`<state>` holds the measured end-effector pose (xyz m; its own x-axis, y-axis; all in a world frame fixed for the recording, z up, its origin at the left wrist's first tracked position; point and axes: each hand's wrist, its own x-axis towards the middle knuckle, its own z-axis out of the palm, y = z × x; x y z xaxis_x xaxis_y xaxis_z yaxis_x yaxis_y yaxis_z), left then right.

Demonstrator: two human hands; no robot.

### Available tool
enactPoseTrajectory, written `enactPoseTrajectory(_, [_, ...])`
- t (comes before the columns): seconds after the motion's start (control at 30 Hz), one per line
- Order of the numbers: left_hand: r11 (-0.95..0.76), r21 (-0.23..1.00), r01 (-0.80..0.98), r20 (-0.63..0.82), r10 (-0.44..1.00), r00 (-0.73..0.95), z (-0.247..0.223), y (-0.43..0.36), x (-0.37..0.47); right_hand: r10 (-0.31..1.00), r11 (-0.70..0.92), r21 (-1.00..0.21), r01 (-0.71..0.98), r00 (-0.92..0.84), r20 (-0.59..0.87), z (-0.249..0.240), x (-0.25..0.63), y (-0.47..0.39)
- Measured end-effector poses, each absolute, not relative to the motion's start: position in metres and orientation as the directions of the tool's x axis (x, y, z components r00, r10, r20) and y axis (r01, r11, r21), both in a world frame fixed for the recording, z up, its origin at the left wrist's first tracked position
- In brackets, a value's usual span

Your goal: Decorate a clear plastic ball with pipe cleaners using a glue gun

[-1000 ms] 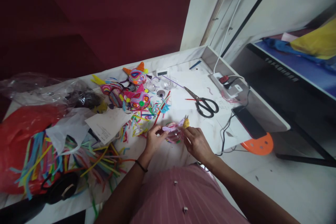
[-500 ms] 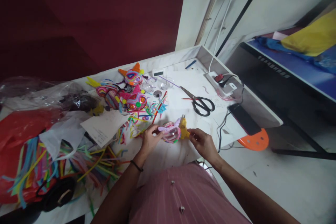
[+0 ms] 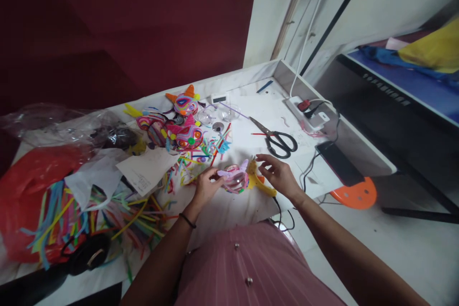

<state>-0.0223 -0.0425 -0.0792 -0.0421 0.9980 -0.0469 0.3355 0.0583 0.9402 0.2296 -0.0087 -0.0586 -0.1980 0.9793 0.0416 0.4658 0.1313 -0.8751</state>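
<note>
My left hand (image 3: 207, 184) pinches the left side of a clear plastic ball (image 3: 235, 183) banded with pink pipe cleaners and topped by lilac pipe-cleaner ears. Just right of the ball, a yellow hot glue gun (image 3: 258, 183) lies on the table with its nozzle pointing away from me and its cord trailing right. My right hand (image 3: 280, 178) hovers beside the nozzle, its fingers bent and somewhat apart; nothing shows in them. Beyond lie black-handled scissors (image 3: 278, 143) with open handles.
Finished pipe-cleaner animal heads (image 3: 190, 137) stand at the back left among colourful scraps. Loose pipe cleaners (image 3: 60, 217) spill from a red bag (image 3: 21, 201) on the left. A power strip (image 3: 308, 114) and a black phone (image 3: 340, 163) are on the right, by an orange stool (image 3: 358, 195).
My right hand has let go of the glue gun, which now rests on the table, and has moved up beside its nozzle. My left hand keeps the ball in about the same place.
</note>
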Motion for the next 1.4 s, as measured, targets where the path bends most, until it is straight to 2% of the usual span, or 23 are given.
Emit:
enactPoseTrajectory(0.27, [0.072, 0.94, 0.335, -0.056, 0.997, -0.057, -0.08, -0.041, -0.024, 0.915, 0.268, -0.875, 0.404, -0.39, 0.101, -0.062, 0.229, 0.018])
enactPoseTrajectory(0.8, [0.071, 0.942, 0.328, -0.062, 0.997, -0.037, -0.085, -0.035, -0.026, 0.764, 0.401, -0.819, 0.411, -0.643, 0.051, -0.052, 0.214, 0.043])
enactPoseTrajectory(1.2, [0.065, 0.937, 0.344, -0.052, 0.997, -0.049, -0.085, -0.033, -0.027, 0.668, 0.6, -0.682, 0.418, -0.731, 0.139, -0.037, 0.197, 0.041])
enactPoseTrajectory(1.4, [0.056, 0.931, 0.362, -0.047, 0.998, -0.033, -0.08, -0.031, -0.029, 0.637, 0.663, -0.598, 0.45, -0.759, 0.134, -0.036, 0.191, 0.036])
